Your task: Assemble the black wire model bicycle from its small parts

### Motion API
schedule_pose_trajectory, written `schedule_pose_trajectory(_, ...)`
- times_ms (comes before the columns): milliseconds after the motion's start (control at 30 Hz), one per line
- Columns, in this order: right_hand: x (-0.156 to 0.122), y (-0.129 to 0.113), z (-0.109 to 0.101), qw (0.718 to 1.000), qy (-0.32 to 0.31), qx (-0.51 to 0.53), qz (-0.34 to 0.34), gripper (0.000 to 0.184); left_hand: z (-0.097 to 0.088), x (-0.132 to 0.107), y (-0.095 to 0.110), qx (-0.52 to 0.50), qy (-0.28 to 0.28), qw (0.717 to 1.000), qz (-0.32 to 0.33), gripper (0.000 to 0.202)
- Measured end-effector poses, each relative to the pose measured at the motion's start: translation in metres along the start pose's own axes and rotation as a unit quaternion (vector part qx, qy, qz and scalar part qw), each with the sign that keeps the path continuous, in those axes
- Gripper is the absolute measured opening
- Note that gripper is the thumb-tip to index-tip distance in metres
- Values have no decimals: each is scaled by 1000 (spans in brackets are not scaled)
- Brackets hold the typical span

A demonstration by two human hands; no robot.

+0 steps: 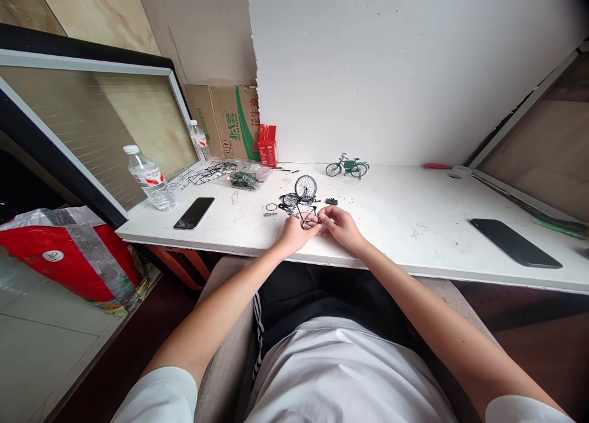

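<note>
Bicycle [305, 189] in black miniature, one wheel pointing upward, is seen in the head view near the front edge of the white table [414, 227], between the two hands. Its lower frame is gripped by the curled fingers of the left hand [297, 232]; the right hand [339, 222] is bent in at the frame's end — whether a part is pinched there cannot be told. The thin struts could be bent or snapped if uneven pressure were applied, and the wheel could be worked loose by twisting. The black ring [271, 207] and dark block [331, 201], lying close by, could be scattered — if brushed by a hand
</note>
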State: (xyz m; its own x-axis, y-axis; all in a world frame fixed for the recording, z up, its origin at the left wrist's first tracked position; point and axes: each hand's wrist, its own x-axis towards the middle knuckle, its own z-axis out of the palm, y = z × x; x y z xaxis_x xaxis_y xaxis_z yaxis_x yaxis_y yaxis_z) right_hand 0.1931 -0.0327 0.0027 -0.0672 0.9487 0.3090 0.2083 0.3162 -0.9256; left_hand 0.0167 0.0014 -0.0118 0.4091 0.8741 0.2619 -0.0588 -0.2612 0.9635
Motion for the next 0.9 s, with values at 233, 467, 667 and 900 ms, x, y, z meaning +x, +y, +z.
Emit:
schedule_pose_trajectory(233, 0, -5, -1, 1000, -9, 14, 15, 45, 0, 0, 0, -3, 2, 1000, -3, 20)
schedule_pose_trajectory(467, 0, -6, -4, 999, -24, 23, 23, 42, 0, -1, 2, 4, -2, 1000, 2, 17)
schedule_pose_trajectory(667, 1, -2, -5, 999, -23, 39, 30, 42, 1, -2, 6, 10, 13, 1000, -10, 17)
schedule_pose_trajectory(900, 2, 1, -6, 998, -26, 43, 27, 43, 1, -2, 7, 7, 8, 1000, -7, 17)
